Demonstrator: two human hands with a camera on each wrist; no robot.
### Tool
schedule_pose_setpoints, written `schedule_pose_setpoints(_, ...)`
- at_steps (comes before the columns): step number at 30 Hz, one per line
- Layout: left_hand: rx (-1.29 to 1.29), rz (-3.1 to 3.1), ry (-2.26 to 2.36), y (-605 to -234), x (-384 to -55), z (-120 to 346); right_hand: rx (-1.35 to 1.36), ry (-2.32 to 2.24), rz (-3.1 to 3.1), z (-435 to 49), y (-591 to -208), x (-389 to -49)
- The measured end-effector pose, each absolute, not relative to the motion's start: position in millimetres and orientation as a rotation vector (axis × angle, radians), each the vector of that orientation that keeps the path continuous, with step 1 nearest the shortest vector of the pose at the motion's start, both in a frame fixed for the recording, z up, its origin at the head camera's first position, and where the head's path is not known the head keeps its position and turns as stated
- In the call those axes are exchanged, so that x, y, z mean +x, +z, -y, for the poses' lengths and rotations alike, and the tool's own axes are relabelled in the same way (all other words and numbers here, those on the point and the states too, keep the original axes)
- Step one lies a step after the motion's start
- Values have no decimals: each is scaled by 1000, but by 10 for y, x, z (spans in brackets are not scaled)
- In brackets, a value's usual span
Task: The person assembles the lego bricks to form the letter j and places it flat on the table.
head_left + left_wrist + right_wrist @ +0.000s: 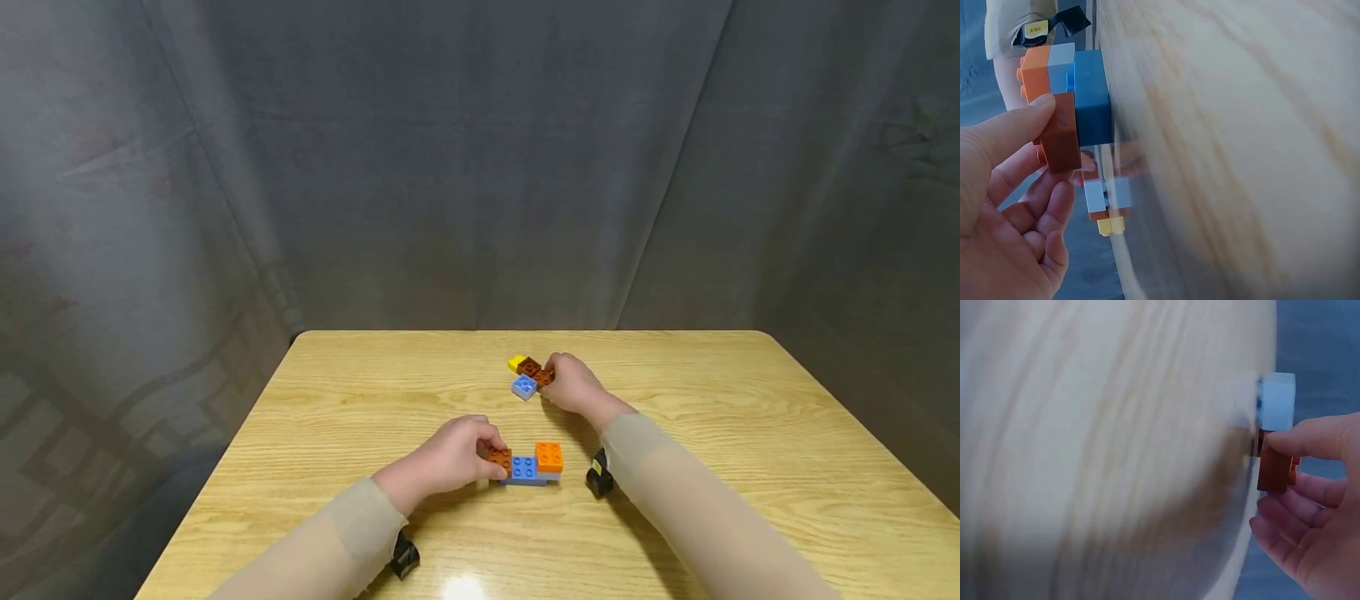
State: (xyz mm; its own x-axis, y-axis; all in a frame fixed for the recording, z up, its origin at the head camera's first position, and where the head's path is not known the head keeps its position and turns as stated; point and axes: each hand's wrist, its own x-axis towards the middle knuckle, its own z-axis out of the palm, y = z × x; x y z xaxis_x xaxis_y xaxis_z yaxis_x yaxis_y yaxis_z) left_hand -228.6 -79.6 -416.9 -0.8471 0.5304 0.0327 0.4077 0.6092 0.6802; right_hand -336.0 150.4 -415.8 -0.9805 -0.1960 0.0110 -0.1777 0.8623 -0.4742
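Observation:
My left hand [456, 454] pinches a brown brick [1062, 131] between thumb and fingers, studs up. That brick is against the left end of a long blue brick [525, 468] on the table; whether it is pressed on fully I cannot tell. At the blue brick's right end, a light blue brick [1061, 65] carries an orange brick [549, 455] on top. Farther back, my right hand [573, 383] pinches another brown brick [1275, 469]. Beside it are a loose light blue brick [524, 387], a second brown brick [528, 366] and a yellow brick [516, 362].
The wooden table [337, 400] has its far edge just behind the loose bricks. A grey curtain [480, 167] hangs beyond it. Black straps with small devices [599, 475] hang under both wrists.

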Motion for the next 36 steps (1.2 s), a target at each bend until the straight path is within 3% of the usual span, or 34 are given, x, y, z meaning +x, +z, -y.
schedule_pose_setpoints(12, 762, -2647, 1074, -4160, -2283, 816, -627, -1039, -2869, -1736, -3691, -2825)
schedule_pose_setpoints(19, 775, -2643, 1084, -4182, -2294, 838, -889, -1114, -2650, -1790, -3611, -2465)
schedule_pose_setpoints(36, 789, -2626, 1123, -4196, -2293, 842, -926, -1092, -2620, -1732, -3745, -2209)
